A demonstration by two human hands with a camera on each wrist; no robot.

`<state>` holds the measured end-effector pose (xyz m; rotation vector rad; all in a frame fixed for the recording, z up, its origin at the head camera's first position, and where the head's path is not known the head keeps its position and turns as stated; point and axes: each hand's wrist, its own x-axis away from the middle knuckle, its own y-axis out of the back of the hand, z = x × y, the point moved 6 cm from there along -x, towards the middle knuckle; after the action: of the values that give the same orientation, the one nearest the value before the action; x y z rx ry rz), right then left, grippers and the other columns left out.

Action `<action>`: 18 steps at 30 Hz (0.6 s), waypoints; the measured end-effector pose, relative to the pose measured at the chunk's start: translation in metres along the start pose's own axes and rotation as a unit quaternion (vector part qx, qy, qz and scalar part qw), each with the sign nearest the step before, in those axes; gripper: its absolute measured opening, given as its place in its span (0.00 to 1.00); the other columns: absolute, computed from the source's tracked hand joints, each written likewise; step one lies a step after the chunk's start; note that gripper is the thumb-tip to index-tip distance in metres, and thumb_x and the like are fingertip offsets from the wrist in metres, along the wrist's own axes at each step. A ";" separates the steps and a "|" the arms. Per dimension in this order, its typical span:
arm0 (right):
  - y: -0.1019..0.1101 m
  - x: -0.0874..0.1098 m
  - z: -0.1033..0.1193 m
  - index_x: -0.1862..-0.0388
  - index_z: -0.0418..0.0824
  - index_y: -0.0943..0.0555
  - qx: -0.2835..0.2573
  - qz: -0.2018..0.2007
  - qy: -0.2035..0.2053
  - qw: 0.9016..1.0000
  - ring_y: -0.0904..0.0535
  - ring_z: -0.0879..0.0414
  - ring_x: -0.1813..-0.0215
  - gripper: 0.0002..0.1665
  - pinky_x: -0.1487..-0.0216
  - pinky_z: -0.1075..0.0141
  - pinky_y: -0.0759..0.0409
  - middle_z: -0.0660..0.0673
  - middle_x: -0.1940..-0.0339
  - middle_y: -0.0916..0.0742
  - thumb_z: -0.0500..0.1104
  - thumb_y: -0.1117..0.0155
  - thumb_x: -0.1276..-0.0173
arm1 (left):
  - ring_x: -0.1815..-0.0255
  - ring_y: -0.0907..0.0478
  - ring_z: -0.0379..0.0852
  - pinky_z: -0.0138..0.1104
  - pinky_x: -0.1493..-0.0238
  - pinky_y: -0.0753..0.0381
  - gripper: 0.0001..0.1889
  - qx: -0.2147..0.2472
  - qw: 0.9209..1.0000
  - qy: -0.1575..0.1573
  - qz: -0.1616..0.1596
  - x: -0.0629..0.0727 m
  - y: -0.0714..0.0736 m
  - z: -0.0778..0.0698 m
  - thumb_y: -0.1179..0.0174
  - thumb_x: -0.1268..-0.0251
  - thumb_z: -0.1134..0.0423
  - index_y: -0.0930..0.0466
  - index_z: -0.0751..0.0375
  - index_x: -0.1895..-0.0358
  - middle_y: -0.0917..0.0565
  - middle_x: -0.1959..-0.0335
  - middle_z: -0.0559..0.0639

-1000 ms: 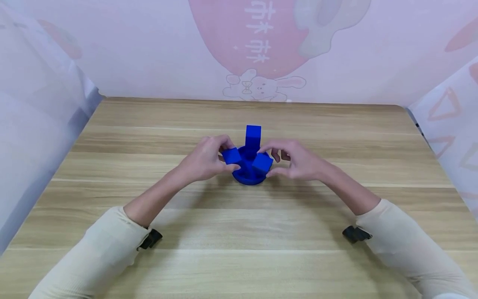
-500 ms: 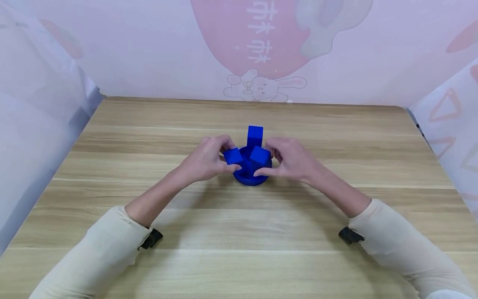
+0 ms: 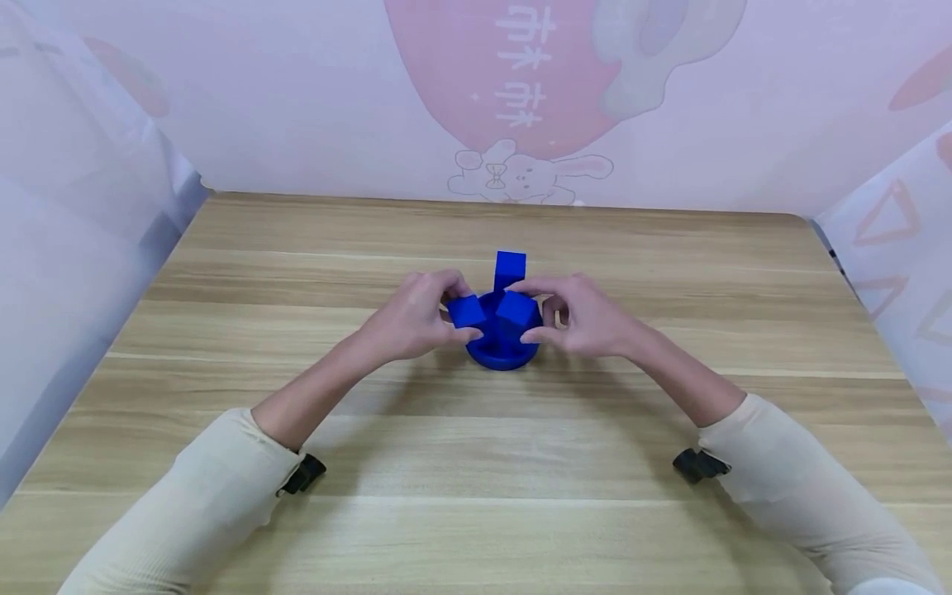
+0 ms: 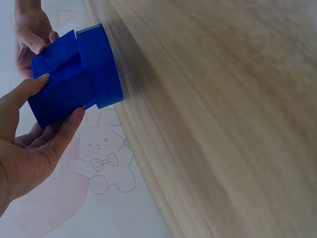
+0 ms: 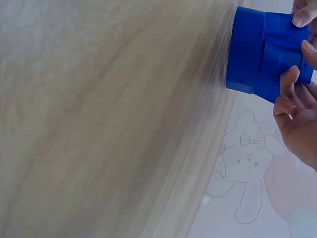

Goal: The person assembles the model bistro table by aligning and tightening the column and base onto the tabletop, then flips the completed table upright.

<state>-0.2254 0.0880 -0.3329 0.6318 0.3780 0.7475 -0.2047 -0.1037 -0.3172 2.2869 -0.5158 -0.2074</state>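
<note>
A round blue base (image 3: 502, 361) stands on the table with three square-topped blue blocks rising from it. The left block (image 3: 466, 311) leans outward, pinched between thumb and fingers of my left hand (image 3: 416, 318). My right hand (image 3: 595, 318) has its thumb and index finger on opposite sides of the right block (image 3: 518, 308), which looks tilted. Behind them the back block (image 3: 510, 268) stands untouched. In the left wrist view the base (image 4: 105, 64) sits flat on the wood. Where the blocks meet the base is partly hidden.
A wood-grain table (image 3: 491, 463) extends all around the base. Pale printed curtains (image 3: 312, 99) with a rabbit drawing stand behind the table and on both sides. A black wrist device (image 3: 303, 474) sits at the left cuff, another device (image 3: 699, 465) at the right.
The right block has shifted inward, to the left, and stands closer to the other blocks. My right hand moved in, then altered its finger position on it. My left hand has stayed almost still.
</note>
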 end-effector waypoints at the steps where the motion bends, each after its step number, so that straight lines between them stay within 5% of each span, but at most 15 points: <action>1: 0.000 0.000 -0.002 0.35 0.28 0.22 -0.008 -0.007 -0.006 1.000 0.23 0.56 0.76 0.32 0.74 0.66 0.27 0.38 0.60 0.12 0.37 0.22 0.36 | 0.60 0.16 0.52 0.41 0.56 0.13 0.19 0.001 1.000 0.000 0.000 0.000 0.000 0.000 0.21 0.43 0.64 0.18 0.69 0.55 0.13 0.59 0.58; 3: 0.002 0.000 -0.004 0.40 0.29 0.20 -0.014 -0.032 -0.018 0.999 0.22 0.55 0.77 0.31 0.75 0.67 0.26 0.37 0.56 0.12 0.38 0.19 0.39 | 0.60 0.16 0.52 0.41 0.56 0.13 0.19 0.004 1.000 0.000 0.000 0.000 0.000 0.001 0.21 0.43 0.64 0.19 0.69 0.55 0.13 0.60 0.58; 8: 0.007 0.003 -0.008 0.61 0.36 0.23 0.051 -0.105 -0.046 0.992 0.24 0.55 0.78 0.28 0.75 0.67 0.25 0.44 0.74 0.16 0.45 0.12 0.48 | 0.60 0.17 0.52 0.40 0.57 0.14 0.18 0.005 1.000 0.000 -0.002 0.000 0.000 -0.001 0.22 0.43 0.65 0.19 0.69 0.55 0.13 0.60 0.58; 11: 0.008 0.005 -0.009 0.68 0.39 0.27 0.083 -0.114 -0.053 0.989 0.25 0.55 0.78 0.32 0.76 0.66 0.26 0.47 0.81 0.20 0.50 0.11 0.51 | 0.60 0.17 0.53 0.40 0.58 0.14 0.18 0.002 1.000 0.001 -0.002 0.000 0.000 -0.001 0.22 0.43 0.65 0.19 0.69 0.56 0.13 0.61 0.57; 14: 0.009 0.006 -0.010 0.64 0.38 0.24 0.062 -0.101 -0.053 0.992 0.25 0.55 0.78 0.31 0.75 0.66 0.26 0.47 0.77 0.18 0.52 0.11 0.50 | 0.59 0.17 0.55 0.40 0.57 0.14 0.18 0.001 1.000 0.001 -0.002 0.000 0.000 0.000 0.22 0.43 0.65 0.19 0.69 0.56 0.13 0.61 0.57; 18: 0.015 0.007 -0.009 0.49 0.33 0.19 -0.002 -0.074 -0.029 0.997 0.21 0.54 0.77 0.30 0.74 0.67 0.23 0.40 0.60 0.12 0.44 0.14 0.45 | 0.59 0.16 0.55 0.41 0.56 0.14 0.18 0.001 1.000 0.002 0.000 -0.001 -0.001 0.001 0.22 0.43 0.64 0.19 0.68 0.56 0.13 0.61 0.57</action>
<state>-0.2331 0.1047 -0.3306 0.6138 0.3658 0.5867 -0.2052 -0.1033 -0.3185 2.2889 -0.5129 -0.2017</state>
